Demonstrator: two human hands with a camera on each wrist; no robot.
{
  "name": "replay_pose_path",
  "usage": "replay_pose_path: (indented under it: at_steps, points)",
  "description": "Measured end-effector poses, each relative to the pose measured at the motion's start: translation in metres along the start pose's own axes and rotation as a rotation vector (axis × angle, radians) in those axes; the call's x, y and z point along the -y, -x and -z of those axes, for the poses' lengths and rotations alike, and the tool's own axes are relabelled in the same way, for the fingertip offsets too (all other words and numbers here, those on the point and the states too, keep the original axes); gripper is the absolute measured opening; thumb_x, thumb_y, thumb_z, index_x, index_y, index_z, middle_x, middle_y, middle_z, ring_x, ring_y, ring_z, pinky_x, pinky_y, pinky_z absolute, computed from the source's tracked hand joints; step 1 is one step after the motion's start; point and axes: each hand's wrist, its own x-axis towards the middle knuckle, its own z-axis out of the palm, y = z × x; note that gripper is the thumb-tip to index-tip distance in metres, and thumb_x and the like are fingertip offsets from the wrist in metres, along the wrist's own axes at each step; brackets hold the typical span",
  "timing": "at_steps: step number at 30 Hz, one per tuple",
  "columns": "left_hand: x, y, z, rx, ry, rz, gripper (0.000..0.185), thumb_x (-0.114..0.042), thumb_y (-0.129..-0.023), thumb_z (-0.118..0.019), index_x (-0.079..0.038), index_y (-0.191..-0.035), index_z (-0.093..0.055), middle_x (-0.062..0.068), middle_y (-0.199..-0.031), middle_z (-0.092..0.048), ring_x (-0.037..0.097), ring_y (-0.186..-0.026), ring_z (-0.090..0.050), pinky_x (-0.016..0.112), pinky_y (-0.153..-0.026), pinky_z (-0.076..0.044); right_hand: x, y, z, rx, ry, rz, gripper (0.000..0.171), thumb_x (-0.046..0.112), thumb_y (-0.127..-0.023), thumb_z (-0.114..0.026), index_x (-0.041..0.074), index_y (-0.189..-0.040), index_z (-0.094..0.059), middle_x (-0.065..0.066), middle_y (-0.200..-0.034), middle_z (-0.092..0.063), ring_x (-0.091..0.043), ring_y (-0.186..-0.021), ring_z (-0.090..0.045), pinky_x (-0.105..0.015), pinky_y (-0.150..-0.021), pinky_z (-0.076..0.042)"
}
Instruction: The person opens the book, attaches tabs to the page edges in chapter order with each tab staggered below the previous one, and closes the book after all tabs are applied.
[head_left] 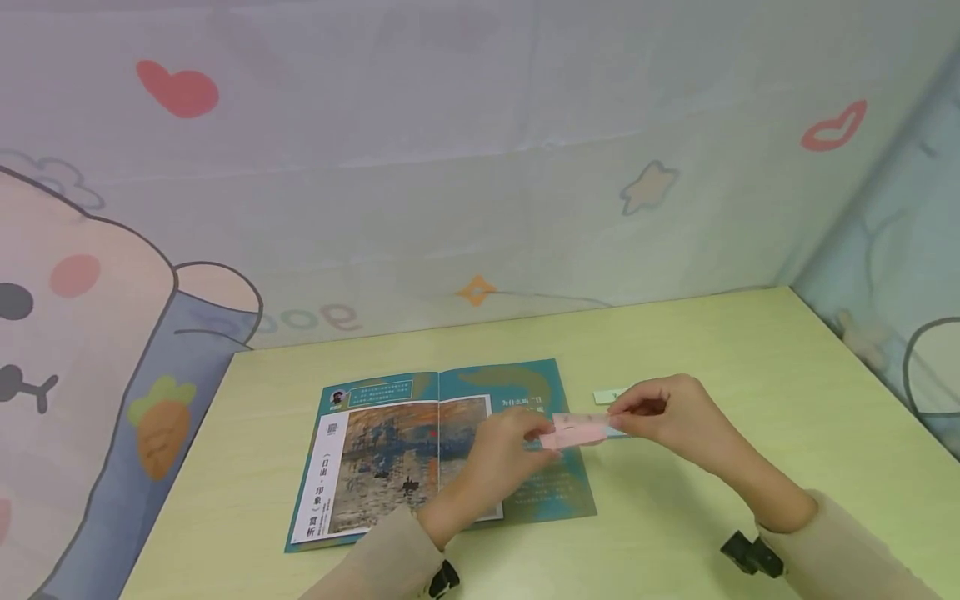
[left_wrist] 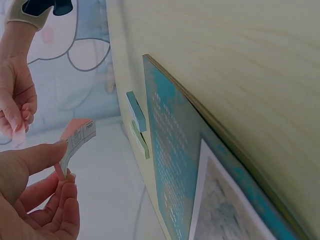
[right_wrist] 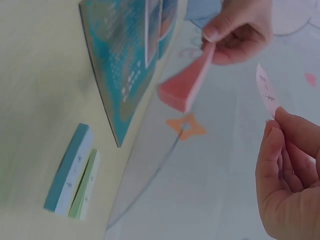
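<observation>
I saw no container on the pale green table (head_left: pixel 750 367). My left hand (head_left: pixel 504 450) pinched a pink pad of sticky strips (head_left: pixel 576 433) above the open teal picture book (head_left: pixel 442 450), at its 3 o'clock edge. My right hand (head_left: pixel 667 412) pinched one loose pink strip (right_wrist: pixel 266 91), peeled clear of the pad; only the right wrist view showed that gap. The wrist views also showed a blue pad (right_wrist: pixel 69 167) and a green pad (right_wrist: pixel 86 184) lying side by side, touching, at 3 o'clock of the book.

An open booklet (head_left: pixel 442 450) showing a sunrise painting lies on a pale green bench (head_left: pixel 750 350), blue (right_wrist: pixel 67 167) and green sticky pads (right_wrist: pixel 86 185) just beside it, cartoon-print curtains (head_left: pixel 450 150) behind.
</observation>
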Motion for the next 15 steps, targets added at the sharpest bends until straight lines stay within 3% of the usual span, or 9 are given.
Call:
replay_pose_path:
  at_steps: [4,8,15]
  points:
    - [-0.001,-0.003,-0.005,0.037,-0.025,0.011,0.016,-0.017,-0.078,-0.076,-0.010,-0.092,-0.072,-0.001,-0.087,-0.066,0.013,-0.078,-0.059,0.019,-0.067,-0.046,-0.003,-0.002,0.010,-0.050,-0.079,-0.046,0.022,0.020,-0.080,-0.074,0.001,-0.092,-0.071,-0.006,-0.083,-0.067,-0.018,-0.072,-0.062,-0.029,-0.061,-0.053]
    - [-0.006,-0.010,-0.014,0.046,-0.060,0.001,0.016,-0.019,-0.077,-0.077,-0.011,-0.091,-0.074,-0.005,-0.081,-0.065,0.008,-0.070,-0.055,0.016,-0.062,-0.042,-0.003,-0.004,0.017,-0.071,-0.136,-0.038,0.026,0.018,-0.082,-0.073,-0.004,-0.094,-0.069,-0.001,-0.082,-0.068,-0.016,-0.072,-0.063,-0.028,-0.061,-0.052]
    - [-0.025,-0.020,-0.031,0.047,-0.079,-0.073,0.019,-0.020,-0.075,-0.079,-0.010,-0.091,-0.073,-0.007,-0.078,-0.063,0.001,-0.068,-0.050,0.010,-0.061,-0.038,0.000,-0.008,0.023,-0.073,-0.197,-0.021,0.022,0.013,-0.083,-0.071,-0.007,-0.092,-0.069,0.004,-0.077,-0.068,-0.013,-0.068,-0.062,-0.027,-0.062,-0.053]
